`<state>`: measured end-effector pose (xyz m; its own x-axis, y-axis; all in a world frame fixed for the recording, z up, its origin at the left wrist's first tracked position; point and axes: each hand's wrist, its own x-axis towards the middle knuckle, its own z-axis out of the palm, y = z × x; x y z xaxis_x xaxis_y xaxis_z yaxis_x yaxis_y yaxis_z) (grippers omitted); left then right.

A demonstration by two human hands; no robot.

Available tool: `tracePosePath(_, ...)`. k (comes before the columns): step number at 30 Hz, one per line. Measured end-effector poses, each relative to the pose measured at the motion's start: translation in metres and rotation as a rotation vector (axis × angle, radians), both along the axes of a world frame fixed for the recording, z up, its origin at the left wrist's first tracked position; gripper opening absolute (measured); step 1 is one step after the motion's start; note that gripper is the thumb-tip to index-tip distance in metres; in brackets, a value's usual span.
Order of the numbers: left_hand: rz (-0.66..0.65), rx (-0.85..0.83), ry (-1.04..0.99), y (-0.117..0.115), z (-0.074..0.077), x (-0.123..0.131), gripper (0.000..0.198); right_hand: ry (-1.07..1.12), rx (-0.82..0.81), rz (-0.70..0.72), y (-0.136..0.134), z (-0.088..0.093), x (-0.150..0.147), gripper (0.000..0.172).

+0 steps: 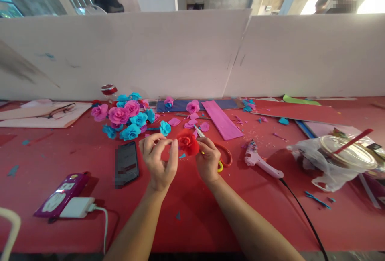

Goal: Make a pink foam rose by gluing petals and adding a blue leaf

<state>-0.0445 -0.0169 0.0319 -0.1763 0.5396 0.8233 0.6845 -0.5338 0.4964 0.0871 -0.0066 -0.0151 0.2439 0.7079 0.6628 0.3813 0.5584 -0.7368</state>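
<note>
Head view: a red table (270, 213) stands before a white partition (150, 52). Right hand (208, 160) grasps a red rose (188, 142); left hand (159, 162) is half-curled, seemingly empty.

Craft workshop: paper roses (120, 115), glue gun (261, 162)

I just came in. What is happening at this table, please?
A person is making craft roses at a red table. The right hand holds a red rose. The left hand is beside it with fingers curled, and I cannot tell if it grips anything. Scissors are at the right hand. Finished pink and blue roses lie behind, a glue gun to the right, a phone to the left.
</note>
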Motion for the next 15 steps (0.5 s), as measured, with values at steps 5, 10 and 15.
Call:
tracePosePath(5, -0.129, -0.195, -0.025, 0.005, 0.002, 0.0, 0.012, 0.031, -0.007, 0.001, 0.001, -0.003, -0.001, 0.018)
tracePosePath(10, -0.261, -0.315, -0.172, 0.004, 0.003, 0.001, 0.015, 0.079, -0.018, 0.028, 0.001, -0.003, -0.001, 0.017)
tracePosePath(15, -0.299, -0.402, -0.485, 0.015, -0.008, 0.0, 0.029, 0.13, -0.035, 0.021, 0.001, 0.001, -0.001, 0.02)
